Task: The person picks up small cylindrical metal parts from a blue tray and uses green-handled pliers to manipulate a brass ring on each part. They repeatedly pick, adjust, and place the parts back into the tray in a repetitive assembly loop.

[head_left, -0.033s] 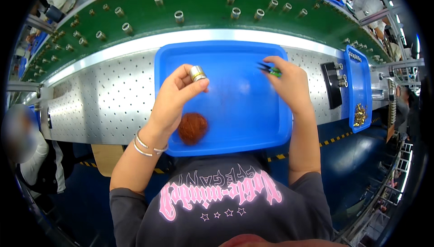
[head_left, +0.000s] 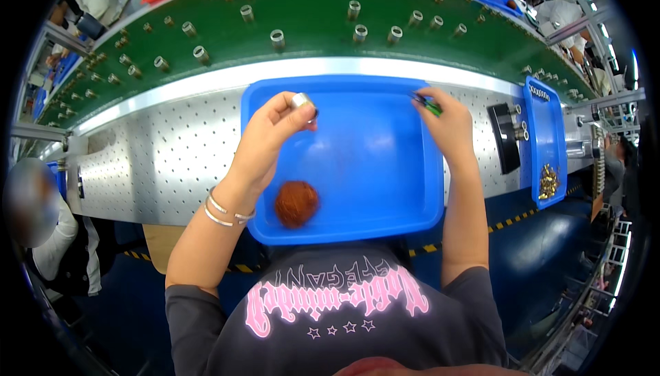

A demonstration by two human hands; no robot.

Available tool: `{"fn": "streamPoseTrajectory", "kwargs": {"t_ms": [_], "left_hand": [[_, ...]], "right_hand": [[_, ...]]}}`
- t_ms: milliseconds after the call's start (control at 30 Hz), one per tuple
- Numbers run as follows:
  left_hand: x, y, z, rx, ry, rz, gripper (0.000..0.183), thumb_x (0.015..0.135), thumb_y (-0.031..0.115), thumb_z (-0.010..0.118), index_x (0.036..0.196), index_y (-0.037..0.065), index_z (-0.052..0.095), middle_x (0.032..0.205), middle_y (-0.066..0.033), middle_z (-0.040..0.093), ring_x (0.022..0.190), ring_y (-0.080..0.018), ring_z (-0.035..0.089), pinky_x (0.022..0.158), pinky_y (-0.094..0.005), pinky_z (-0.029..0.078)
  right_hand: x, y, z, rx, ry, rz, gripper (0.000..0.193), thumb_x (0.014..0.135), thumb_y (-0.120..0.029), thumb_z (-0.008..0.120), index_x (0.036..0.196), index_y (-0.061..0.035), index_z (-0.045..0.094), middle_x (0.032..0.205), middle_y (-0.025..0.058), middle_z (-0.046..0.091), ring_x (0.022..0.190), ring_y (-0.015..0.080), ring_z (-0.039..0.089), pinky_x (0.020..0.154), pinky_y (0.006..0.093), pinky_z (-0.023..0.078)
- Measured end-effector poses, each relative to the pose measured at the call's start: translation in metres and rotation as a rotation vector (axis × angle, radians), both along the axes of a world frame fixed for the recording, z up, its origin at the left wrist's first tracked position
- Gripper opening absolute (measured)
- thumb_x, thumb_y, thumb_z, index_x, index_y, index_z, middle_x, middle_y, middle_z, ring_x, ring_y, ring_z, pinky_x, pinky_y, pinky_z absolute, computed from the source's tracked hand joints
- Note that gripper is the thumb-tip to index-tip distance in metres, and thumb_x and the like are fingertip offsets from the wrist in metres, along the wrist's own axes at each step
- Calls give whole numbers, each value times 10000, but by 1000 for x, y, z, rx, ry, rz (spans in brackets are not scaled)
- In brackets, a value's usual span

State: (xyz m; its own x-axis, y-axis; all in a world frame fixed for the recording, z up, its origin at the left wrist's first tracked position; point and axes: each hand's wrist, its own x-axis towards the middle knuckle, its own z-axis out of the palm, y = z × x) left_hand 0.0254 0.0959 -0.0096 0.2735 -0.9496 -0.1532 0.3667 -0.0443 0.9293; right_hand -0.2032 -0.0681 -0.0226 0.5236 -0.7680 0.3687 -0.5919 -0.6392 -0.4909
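Between the thumb and fingers of my left hand is a short silver metal sleeve, held over the far left part of a blue tray. My right hand, at the tray's far right corner, grips a small tool with a green body and dark tips; its exact kind is too small to make out. The two hands are well apart. A reddish-brown ball of fine fibre lies in the tray's near left corner, below my left wrist.
Beyond the tray runs a green conveyor belt bearing several upright metal sleeves. The perforated metal bench extends to both sides. On the right stand a black holder and a narrow blue tray with brass-coloured parts. Other people sit around.
My left hand has lifted slightly away from me over the tray, and the sleeve is turned differently. My right hand has shifted a little right and outward with the tool. The whole view has tilted slightly.
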Motion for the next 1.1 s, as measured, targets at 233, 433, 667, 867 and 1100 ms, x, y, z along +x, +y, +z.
{"fn": "streamPoseTrajectory", "kwargs": {"t_ms": [233,433,667,867,1100], "left_hand": [[49,-71,-21,-62,-627,77,208,883,208,550,877,25,649,871,-53,600,825,-139,547,771,-274,432],[79,-147,-33,-74,-1405,203,149,771,193,644,849,74,689,726,-84,535,703,-233,527,648,-334,432],[86,-191,-36,204,-1603,131,159,792,175,574,876,71,660,803,-124,633,778,-302,599,725,-390,481],[54,-147,-27,119,-1128,0,209,774,144,657,975,86,646,723,-72,603,646,-160,566,593,-263,461],[6,-35,-23,-355,-1301,-396,396,763,187,668,1122,59,562,1097,-151,550,1065,-322,509,926,-390,413]], "right_hand": [[-22,-38,-64,324,-458,-147,282,837,-229,643,676,-4,586,557,-3,493,539,54,413,501,224,328],[-19,-44,-72,467,-642,-124,286,840,-227,648,669,-10,576,580,-22,510,542,44,422,504,207,329],[-19,-42,-58,462,-578,-99,256,837,-216,649,699,-4,604,579,-16,521,559,47,444,523,208,351],[-21,-45,-59,552,-682,-50,136,823,-139,646,832,-7,615,708,-19,571,606,37,468,569,183,384],[-22,-44,-60,464,-599,-77,129,829,-124,631,866,-2,613,752,2,594,668,68,525,616,197,425]]}}
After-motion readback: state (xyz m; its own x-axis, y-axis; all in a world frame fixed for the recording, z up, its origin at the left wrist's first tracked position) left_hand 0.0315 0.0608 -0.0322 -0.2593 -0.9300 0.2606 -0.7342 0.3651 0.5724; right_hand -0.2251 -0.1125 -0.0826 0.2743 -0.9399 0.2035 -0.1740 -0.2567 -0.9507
